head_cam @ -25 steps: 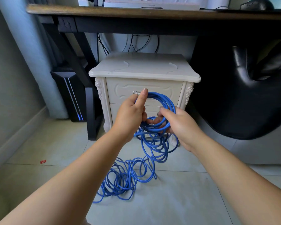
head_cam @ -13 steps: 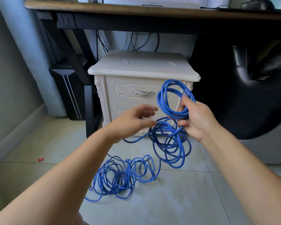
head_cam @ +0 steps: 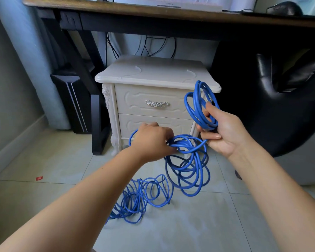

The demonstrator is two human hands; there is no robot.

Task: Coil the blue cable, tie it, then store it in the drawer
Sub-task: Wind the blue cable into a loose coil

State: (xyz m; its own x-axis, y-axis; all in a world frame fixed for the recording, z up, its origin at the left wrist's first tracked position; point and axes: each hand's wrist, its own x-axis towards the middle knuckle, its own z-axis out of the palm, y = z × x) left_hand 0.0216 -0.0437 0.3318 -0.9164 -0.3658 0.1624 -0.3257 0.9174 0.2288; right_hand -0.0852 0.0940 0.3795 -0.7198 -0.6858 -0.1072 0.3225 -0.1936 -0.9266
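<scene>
coiling step, i think: right hand (head_cam: 225, 132) grips a ring of blue cable (head_cam: 198, 106), left hand (head_cam: 153, 140) clutches loose loops to add next.

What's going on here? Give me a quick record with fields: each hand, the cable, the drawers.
right hand: grips a small coil of the blue cable, held up
left hand: holds loose loops lower down
rest of cable: lies tangled on the floor
drawers: both closed, in the white nightstand
tie: none visible
</scene>
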